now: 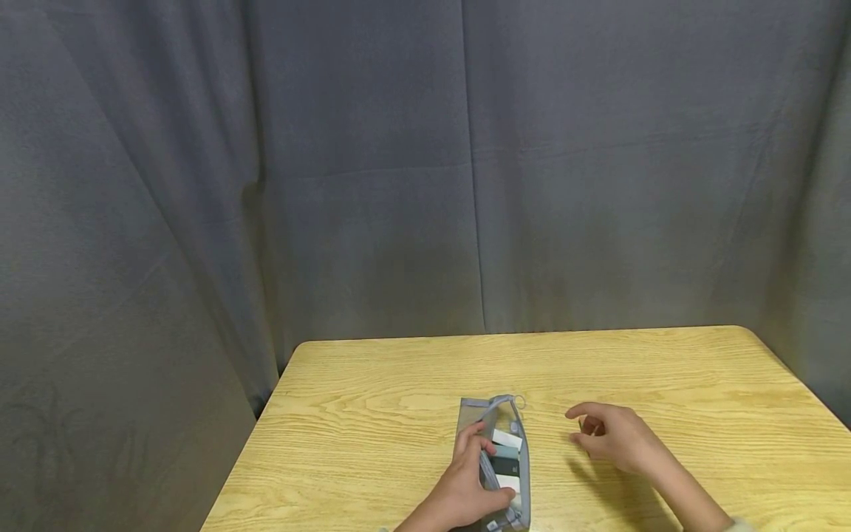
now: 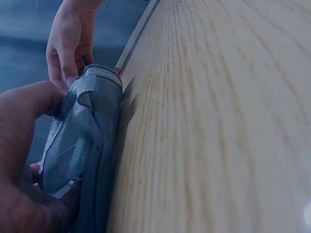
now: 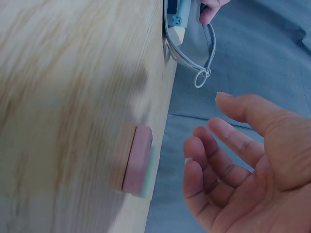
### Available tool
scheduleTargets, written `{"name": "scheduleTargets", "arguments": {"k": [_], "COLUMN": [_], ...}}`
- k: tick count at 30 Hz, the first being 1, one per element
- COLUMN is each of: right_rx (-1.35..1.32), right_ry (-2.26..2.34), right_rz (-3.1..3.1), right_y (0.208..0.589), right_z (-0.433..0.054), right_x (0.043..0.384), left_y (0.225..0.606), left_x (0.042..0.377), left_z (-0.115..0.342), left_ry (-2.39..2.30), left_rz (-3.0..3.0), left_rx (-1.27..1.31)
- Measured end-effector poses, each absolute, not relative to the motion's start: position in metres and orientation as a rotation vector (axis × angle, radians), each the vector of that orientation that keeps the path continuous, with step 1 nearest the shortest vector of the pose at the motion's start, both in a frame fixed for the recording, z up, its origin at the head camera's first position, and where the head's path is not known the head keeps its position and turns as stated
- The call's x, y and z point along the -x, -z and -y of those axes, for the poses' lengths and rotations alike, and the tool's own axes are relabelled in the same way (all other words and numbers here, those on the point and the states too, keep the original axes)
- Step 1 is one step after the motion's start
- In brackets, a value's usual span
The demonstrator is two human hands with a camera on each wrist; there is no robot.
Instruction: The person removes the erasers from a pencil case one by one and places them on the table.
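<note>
Holding a grey pouch [image 1: 495,462] flat on the tabletop [image 1: 665,377], the left hand [image 1: 465,484] curls its fingers [image 1: 473,436] over the pouch's left edge and pins it near the table's front edge. The pouch lies open along its length: its zip is undone, and small items show inside, among them a white one [image 1: 507,440], a dark one [image 1: 504,467] and another pale one [image 1: 508,483] nearer the wrist. The zip's pull ring [image 3: 201,77] hangs loose at the far end of the pouch, beyond the left fingers.

The right hand [image 1: 614,436] hovers just to the right of the pouch, apart from it, its grip loose and holding nothing; the fingers are relaxed and slightly bent, as the right wrist view shows plainly. Close by the right fingers a small pink block with a pale green edge [image 3: 138,160] lies on the wood; that view is blurred, so what it is cannot be told.

As a judgement from how things lie, the pouch is already opened and steadied, with several items inside it, while the pink block is still outside and the zip still undone, so filling and closing appear left to do.
</note>
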State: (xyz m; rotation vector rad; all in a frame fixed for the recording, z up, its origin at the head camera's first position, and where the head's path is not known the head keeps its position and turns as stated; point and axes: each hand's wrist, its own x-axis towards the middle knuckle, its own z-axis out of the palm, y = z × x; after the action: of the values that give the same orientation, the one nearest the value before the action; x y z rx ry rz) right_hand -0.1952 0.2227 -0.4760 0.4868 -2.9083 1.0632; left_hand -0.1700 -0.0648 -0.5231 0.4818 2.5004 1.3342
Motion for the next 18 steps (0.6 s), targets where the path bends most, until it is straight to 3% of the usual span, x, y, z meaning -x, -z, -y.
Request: {"name": "scheduleTargets", "arguments": {"k": [18], "right_rx": [-0.568], "right_ry": [-1.097], "right_rz": [2.899], "right_y": [0.481], "right_z": [-0.203], "right_x": [0.200], "left_y": [0.523], "left_x": [0.169], "left_z": [0.065], "left_ry": [-1.308], "left_rz": [-2.517], "left_rx": [-0.476]}}
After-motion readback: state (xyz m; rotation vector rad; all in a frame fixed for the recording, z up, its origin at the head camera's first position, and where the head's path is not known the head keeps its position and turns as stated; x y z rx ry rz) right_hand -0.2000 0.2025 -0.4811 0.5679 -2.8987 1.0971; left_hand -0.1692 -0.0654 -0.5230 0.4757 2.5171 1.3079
